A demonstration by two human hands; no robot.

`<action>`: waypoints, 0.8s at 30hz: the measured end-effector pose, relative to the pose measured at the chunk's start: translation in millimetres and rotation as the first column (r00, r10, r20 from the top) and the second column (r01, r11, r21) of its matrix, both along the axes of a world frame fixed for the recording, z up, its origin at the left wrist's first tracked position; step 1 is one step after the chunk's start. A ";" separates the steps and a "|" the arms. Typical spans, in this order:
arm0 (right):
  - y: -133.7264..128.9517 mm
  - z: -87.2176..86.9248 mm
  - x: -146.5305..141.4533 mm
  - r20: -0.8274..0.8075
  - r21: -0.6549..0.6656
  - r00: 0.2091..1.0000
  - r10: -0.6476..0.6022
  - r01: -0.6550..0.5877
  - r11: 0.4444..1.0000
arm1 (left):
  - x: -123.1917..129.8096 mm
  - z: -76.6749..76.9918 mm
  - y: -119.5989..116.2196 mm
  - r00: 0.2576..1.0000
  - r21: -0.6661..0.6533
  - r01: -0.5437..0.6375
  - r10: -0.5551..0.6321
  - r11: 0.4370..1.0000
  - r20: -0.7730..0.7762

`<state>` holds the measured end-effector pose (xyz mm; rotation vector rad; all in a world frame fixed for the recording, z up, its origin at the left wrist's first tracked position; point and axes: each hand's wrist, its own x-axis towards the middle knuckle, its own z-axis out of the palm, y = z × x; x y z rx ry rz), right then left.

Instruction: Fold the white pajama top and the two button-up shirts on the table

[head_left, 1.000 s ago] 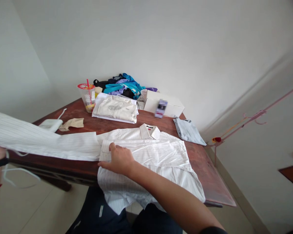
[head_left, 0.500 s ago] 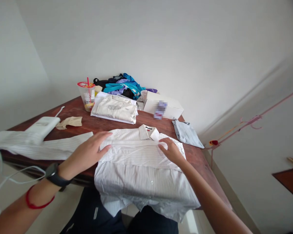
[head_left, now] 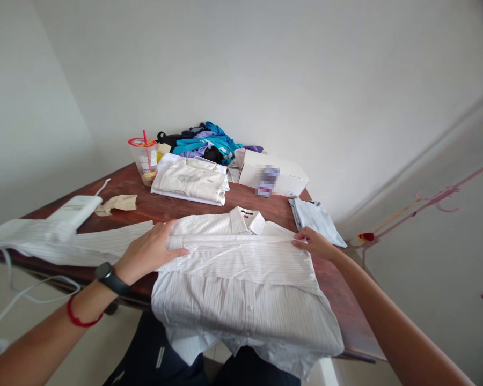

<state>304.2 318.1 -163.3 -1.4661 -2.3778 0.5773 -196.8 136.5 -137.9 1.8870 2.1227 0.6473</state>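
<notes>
A white striped shirt [head_left: 241,300] lies on the brown table [head_left: 346,300], collar toward the wall, its lower edge hanging over the front. One sleeve is laid across its chest; the other stretches left over the table. My left hand [head_left: 155,249] rests on the shirt's left side near the shoulder, thumb spread from the fingers. My right hand [head_left: 312,242] pinches the edge of the sleeve at the shirt's right side.
Behind the shirt are folded white clothes [head_left: 191,179], a plastic cup [head_left: 145,161], a pile of coloured clothes [head_left: 213,142] and a white box [head_left: 277,174]. Folded grey-blue cloth [head_left: 317,219] lies right. A white power bank [head_left: 75,214] and beige scrap [head_left: 118,203] are left.
My right hand has moved right along the sleeve to the shirt's edge and closed on the fabric. My left hand has shifted slightly left. The sleeve across the chest lies straighter.
</notes>
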 end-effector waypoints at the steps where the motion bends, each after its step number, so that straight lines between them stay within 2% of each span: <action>1: 1.3 3.6 1.5 -0.028 -0.031 0.999 0.026 -0.027 0.999 | -1.7 0.4 1.5 1.000 -0.007 0.013 -0.013 1.000 -0.001; 3: 1.8 10.1 4.6 -0.104 -0.125 0.993 0.053 -0.066 0.990 | -6.6 -0.2 5.5 0.999 -0.024 0.045 -0.045 0.999 0.001; 6: -0.1 16.2 9.4 -0.197 -0.250 0.979 0.043 -0.093 0.964 | -15.3 -3.3 13.5 0.992 -0.005 0.075 -0.074 0.997 0.101; 10: -2.6 16.9 14.7 -0.265 -0.285 0.964 -0.017 -0.061 0.956 | -18.8 -2.7 25.2 0.946 0.078 0.124 -0.141 0.989 0.293; 13: -3.1 12.4 18.0 -0.293 -0.282 0.954 -0.067 -0.019 0.959 | -10.1 4.0 30.0 0.890 0.126 0.066 -0.116 0.990 0.441; 16: -3.4 6.0 21.8 -0.321 -0.226 0.942 -0.101 0.027 0.974 | 0.9 8.6 29.5 0.808 0.016 -0.026 0.012 1.000 0.589; 18: -3.7 2.6 24.0 -0.329 -0.180 0.938 -0.107 0.049 0.982 | 3.9 6.6 28.4 0.764 -0.104 0.001 0.067 0.995 0.642; 21: -3.9 0.8 25.6 -0.312 -0.146 0.946 -0.082 0.037 0.989 | 0.5 -2.4 29.8 0.738 -0.202 0.099 0.064 0.974 0.672; 24: -2.9 2.0 24.8 -0.242 -0.156 0.969 -0.050 0.012 0.988 | -4.9 -10.1 36.4 0.774 -0.168 0.158 -0.016 0.973 0.633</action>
